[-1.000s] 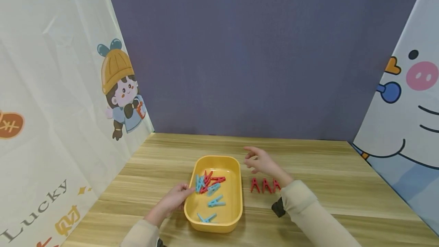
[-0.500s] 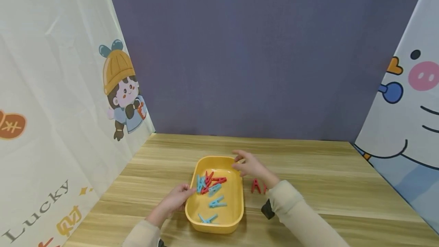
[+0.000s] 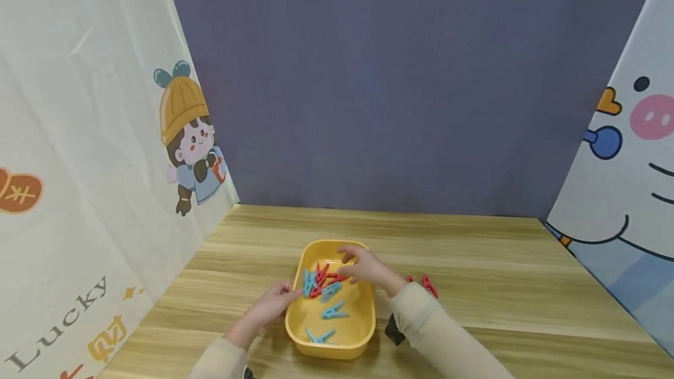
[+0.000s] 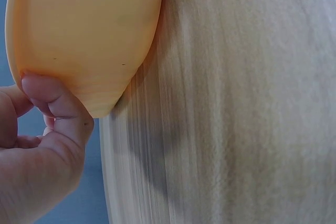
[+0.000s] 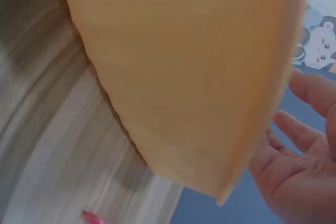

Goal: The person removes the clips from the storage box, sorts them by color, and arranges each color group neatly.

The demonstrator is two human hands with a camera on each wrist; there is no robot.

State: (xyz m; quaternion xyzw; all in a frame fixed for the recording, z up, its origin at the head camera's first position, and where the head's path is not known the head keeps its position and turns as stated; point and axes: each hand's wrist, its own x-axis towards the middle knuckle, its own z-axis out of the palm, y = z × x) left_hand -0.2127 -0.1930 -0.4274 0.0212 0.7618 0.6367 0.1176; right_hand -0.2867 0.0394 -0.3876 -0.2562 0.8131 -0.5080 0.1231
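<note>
A yellow plastic tray [image 3: 364, 317] stands on the table, holding several light-blue clothespins [image 3: 334, 310] and red clothespins [image 3: 320, 275]. My left hand [image 3: 270, 310] pinches its left rim between thumb and fingers; the left wrist view shows this grip on the tray wall [image 4: 89, 19] up close. Over the tray's right side reaches my right hand [image 3: 368, 268], fingers loosely bent and apart near a red clothespin. In the right wrist view, no object shows between the fingers of that hand [image 5: 304, 161], which lies beyond the tray wall [image 5: 184, 66].
Right of the tray, red clothespins [image 3: 429, 286] lie on the wooden table [image 3: 500, 274], partly hidden by the right forearm. A dark grey panel [image 3: 368, 86] rises behind the table. Printed cloths flank it on the left [image 3: 95, 133] and right [image 3: 621, 192].
My right hand has moved left and slightly down, from beside the tray to over its inside. The left hand keeps its hold on the rim. The clothespins in the tray look unmoved.
</note>
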